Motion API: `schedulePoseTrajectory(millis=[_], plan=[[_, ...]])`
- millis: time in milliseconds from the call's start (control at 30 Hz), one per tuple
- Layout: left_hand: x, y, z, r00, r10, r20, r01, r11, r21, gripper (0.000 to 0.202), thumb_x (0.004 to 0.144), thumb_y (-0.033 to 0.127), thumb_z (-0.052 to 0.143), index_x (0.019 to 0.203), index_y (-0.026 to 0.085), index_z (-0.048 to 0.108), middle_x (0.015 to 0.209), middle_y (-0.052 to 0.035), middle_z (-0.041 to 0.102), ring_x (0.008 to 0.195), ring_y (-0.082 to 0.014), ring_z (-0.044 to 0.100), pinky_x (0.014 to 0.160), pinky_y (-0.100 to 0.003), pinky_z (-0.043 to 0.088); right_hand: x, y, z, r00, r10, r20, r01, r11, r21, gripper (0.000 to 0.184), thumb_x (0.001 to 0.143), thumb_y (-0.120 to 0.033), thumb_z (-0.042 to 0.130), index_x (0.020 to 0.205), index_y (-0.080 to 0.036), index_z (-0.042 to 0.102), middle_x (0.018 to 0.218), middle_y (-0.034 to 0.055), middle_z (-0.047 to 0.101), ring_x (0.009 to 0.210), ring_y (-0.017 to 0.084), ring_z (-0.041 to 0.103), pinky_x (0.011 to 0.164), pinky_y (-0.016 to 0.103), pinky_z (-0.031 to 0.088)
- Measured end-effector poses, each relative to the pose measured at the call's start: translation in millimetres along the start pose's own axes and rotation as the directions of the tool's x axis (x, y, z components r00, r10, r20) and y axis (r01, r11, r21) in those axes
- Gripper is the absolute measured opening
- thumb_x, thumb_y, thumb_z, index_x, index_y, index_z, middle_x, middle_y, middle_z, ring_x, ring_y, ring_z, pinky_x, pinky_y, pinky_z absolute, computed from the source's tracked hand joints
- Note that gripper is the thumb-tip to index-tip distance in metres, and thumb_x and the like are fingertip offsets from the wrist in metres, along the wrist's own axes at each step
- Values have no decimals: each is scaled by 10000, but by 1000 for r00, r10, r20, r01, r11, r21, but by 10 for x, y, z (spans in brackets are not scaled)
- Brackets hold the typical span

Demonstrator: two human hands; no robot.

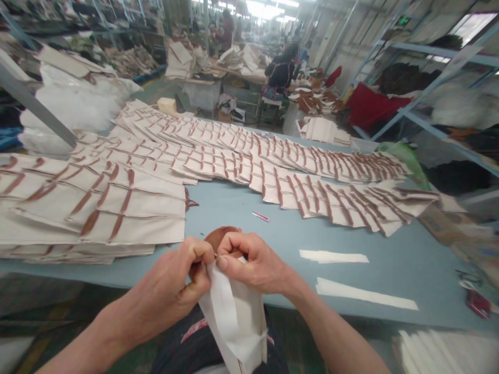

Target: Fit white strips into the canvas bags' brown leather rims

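Close to the table's front edge, a cream fabric piece (249, 306) hangs down toward my lap, with a white band along it. At its top is a brown leather-like strip (218, 238), partly hidden by my fingers. My left hand (181, 275) is closed, thumb and forefinger pinching the fabric's upper edge. Right against it, my right hand (249, 262) pinches the same edge with thumb and bent fingers. Whatever lies between the fingertips is too small to make out.
Overlapping cream panels with brown strips (152, 208) lie in rows across the blue table (226, 202). A pink-handled seam ripper (260, 215) and white strips (366, 294) lie nearer. At right is a red object (477, 303). A person (281, 72) works farther back.
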State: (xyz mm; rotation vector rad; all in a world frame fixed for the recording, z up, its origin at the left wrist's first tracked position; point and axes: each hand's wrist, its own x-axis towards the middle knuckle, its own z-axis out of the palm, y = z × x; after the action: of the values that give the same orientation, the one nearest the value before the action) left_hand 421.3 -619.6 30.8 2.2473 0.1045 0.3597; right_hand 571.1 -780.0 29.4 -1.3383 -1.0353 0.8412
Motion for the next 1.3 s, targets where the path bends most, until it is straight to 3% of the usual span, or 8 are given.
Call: schedulePoseTrajectory(millis=[100,167,367,500,667,833,1067,1300], plan=[[26,-16,-26,964,-237,125,262,930,-259,117,1049,299,502,1129,244,567,870,18,709,696,-164,641,615,-237,484,12,86,-8,1000,-7,-24,6,1000,-25,247,911,-344,680,745,-219,546,699,-55,489,648,119,433,619,242,355],[66,-7,-89,932,-272,239,340,885,-317,249,1097,454,494,1178,240,592,883,16,690,735,-167,618,639,-234,482,15,111,-15,999,-23,-22,21,997,-75,246,933,-337,660,754,-219,540,733,-42,526,672,122,459,643,247,367],[190,74,-226,834,-330,442,425,895,-135,500,1049,651,538,892,195,669,814,17,552,739,-157,483,614,-230,371,-20,52,-69,992,-122,-14,113,951,-287,244,986,-320,651,787,-227,547,720,-49,545,702,132,505,703,255,398],[215,92,-197,793,-339,506,503,833,-231,557,994,717,579,895,181,693,804,12,571,717,-151,481,594,-211,382,-93,-36,-167,990,-140,25,141,940,-309,124,968,-258,681,905,-221,581,839,-34,631,738,124,546,730,240,440],[241,108,-133,812,-357,462,511,817,-266,452,974,617,640,893,189,759,779,18,624,699,-139,513,589,-179,398,-146,-75,-242,991,-134,13,129,922,-366,65,962,-182,656,964,-220,604,935,-2,714,789,133,616,754,238,491],[228,112,-69,841,-340,421,475,837,-272,382,991,519,609,898,208,809,800,13,707,724,-153,584,604,-181,434,-142,-91,-254,972,-232,29,218,853,-475,98,963,-118,703,973,-208,665,962,12,780,825,137,689,788,233,522],[155,121,-15,891,-319,323,391,901,-188,401,1018,483,549,814,204,751,722,28,647,662,-143,560,563,-194,403,-143,-207,-263,946,-289,146,306,652,-694,78,1052,-160,698,999,-190,746,946,32,833,855,150,755,806,238,517],[187,197,3,885,-333,325,400,901,-169,373,966,445,543,714,191,644,661,45,523,610,-125,483,526,-194,354,-143,-241,-210,929,-296,224,341,444,-829,217,1057,-155,658,848,-189,708,792,5,796,744,151,734,696,267,467]])
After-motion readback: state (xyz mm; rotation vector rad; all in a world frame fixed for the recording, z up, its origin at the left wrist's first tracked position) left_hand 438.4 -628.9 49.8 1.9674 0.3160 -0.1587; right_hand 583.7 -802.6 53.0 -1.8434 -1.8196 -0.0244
